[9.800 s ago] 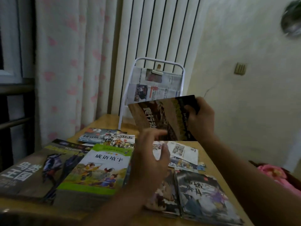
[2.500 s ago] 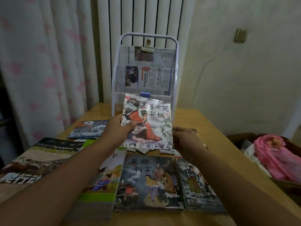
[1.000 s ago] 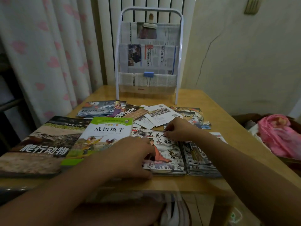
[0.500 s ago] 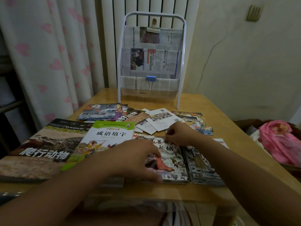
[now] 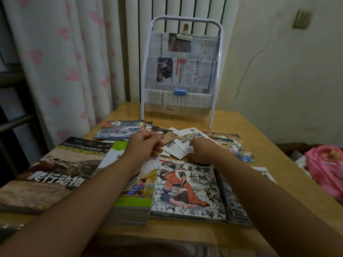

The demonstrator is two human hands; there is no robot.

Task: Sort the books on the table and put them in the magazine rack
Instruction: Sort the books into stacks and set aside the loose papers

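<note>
Your left hand (image 5: 143, 143) hovers over the top edge of the thick green-and-white paperback (image 5: 133, 184), fingers curled loosely w/ tips near the small brown booklet (image 5: 168, 139); can't tell if they pinch anything. Your right hand (image 5: 203, 153) sits at the top edge of the thin picture book w/ a woman in an orange robe on its cover (image 5: 187, 190), fingers bent down onto the white leaflets (image 5: 183, 143) just beyond it; whether it grips one can't be told.

The books all lie flat on the light wooden table (image 5: 259, 145): a big brown reptile encyclopaedia (image 5: 48, 173) at far left, the green paperback beside it, the orange-robe book next, then a stack of thin dark comics (image 5: 232, 201) touching its right edge. Further back lie a blue wave-cover booklet (image 5: 117, 129) and a colourful booklet (image 5: 232, 143) at right.

The white metal-tube magazine rack (image 5: 220, 52) stands upright at the table's far edge, its pockets lined w/ newspaper, a blue binder clip (image 5: 179, 92) on the lowest pocket and a pale clip (image 5: 183, 37) on the top one. No book from the table sits in the rack yet.
</note>
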